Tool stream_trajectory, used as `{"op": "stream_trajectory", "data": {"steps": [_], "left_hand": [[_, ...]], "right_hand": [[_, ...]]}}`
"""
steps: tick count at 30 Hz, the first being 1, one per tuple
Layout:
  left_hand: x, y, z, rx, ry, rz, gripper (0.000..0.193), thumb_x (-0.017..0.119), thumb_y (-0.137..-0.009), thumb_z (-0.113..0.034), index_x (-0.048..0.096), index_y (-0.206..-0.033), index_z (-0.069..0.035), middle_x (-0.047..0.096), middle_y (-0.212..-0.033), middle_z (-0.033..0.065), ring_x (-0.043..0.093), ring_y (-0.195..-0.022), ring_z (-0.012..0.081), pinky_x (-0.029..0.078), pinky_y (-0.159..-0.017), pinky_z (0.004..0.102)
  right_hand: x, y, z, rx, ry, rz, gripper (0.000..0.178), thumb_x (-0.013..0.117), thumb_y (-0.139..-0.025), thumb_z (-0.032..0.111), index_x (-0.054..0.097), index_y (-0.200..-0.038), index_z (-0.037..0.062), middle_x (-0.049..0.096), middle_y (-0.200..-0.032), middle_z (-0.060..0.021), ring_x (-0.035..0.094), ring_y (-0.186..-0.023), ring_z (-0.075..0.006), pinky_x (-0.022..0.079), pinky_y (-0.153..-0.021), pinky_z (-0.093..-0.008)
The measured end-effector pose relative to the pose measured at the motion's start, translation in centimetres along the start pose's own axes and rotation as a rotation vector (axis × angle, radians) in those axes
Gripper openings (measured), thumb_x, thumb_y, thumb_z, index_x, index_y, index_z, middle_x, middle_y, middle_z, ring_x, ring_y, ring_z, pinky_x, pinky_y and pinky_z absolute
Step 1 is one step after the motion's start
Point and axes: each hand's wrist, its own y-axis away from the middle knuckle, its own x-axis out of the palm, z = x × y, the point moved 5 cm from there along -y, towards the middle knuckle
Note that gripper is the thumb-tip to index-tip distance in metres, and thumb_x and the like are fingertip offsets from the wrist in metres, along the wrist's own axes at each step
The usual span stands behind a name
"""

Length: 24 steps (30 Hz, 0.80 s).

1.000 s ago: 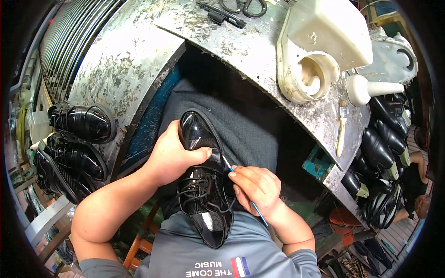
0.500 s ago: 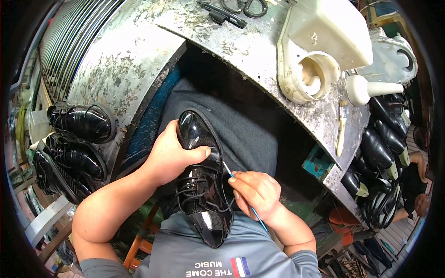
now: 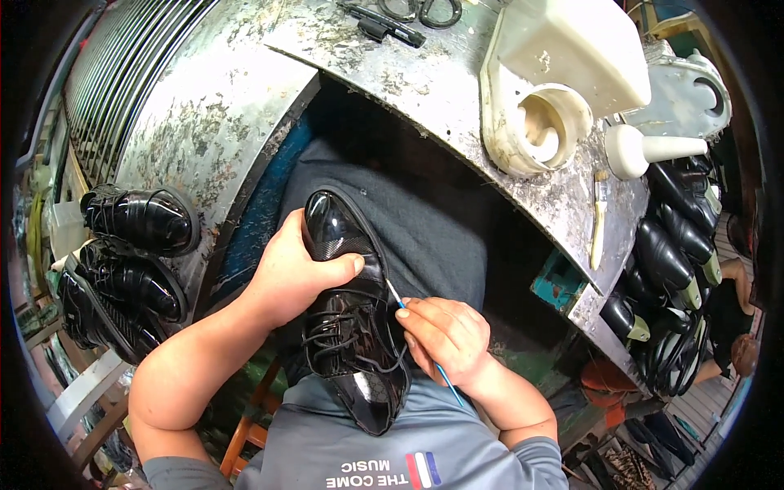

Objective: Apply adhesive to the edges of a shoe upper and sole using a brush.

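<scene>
A glossy black lace-up shoe (image 3: 331,224) lies over my lap, its toe pointing away from me and its heel against my grey shirt. My left hand (image 3: 298,265) grips it around the forefoot, thumb across the upper. Between the fingers of my right hand (image 3: 447,336) is a thin blue-handled brush (image 3: 449,384). Its pale tip meets the right side of the shoe, near the edge where upper and sole join. The fingertips under the shoe are hidden.
Several shiny black shoes (image 3: 147,220) stand on the left. On the worn metal bench (image 3: 408,73) are a cream container with a round opening (image 3: 563,110), a white squeeze bottle (image 3: 645,151), a flat brush (image 3: 599,220) and a black tool (image 3: 384,26). More black shoes (image 3: 661,253) are piled at right.
The shoe's toe has shifted slightly left, with my left hand still around it. My right hand and the brush have moved a little up and left along the shoe's side.
</scene>
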Motion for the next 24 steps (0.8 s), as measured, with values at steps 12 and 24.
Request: {"op": "stream_trajectory", "data": {"steps": [12, 24], "left_hand": [[0.1, 0.5, -0.8, 0.007, -0.014, 0.006, 0.06, 0.082, -0.072, -0.017, 0.051, -0.119, 0.004, 0.063, -0.104, 0.0093, 0.06, -0.095, 0.0161, 0.05, -0.088, 0.0317], [0.1, 0.4, 0.0, -0.01, 0.12, 0.076, 0.066, 0.082, -0.073, -0.018, 0.048, -0.124, 0.005, 0.06, -0.111, 0.0103, 0.058, -0.102, 0.0164, 0.048, -0.094, 0.0324]], "right_hand": [[0.1, -1.6, -0.4, -0.025, 0.039, -0.054, 0.033, 0.075, -0.07, 0.009, 0.068, -0.102, 0.0039, 0.069, -0.098, -0.0097, 0.067, -0.078, -0.0221, 0.055, -0.067, -0.0313], [-0.1, -1.1, -3.3, 0.373, -0.261, -0.048, 0.031, 0.067, -0.081, 0.001, 0.064, -0.112, 0.0022, 0.07, -0.093, -0.0104, 0.065, -0.069, -0.0222, 0.053, -0.064, -0.0311]]}}
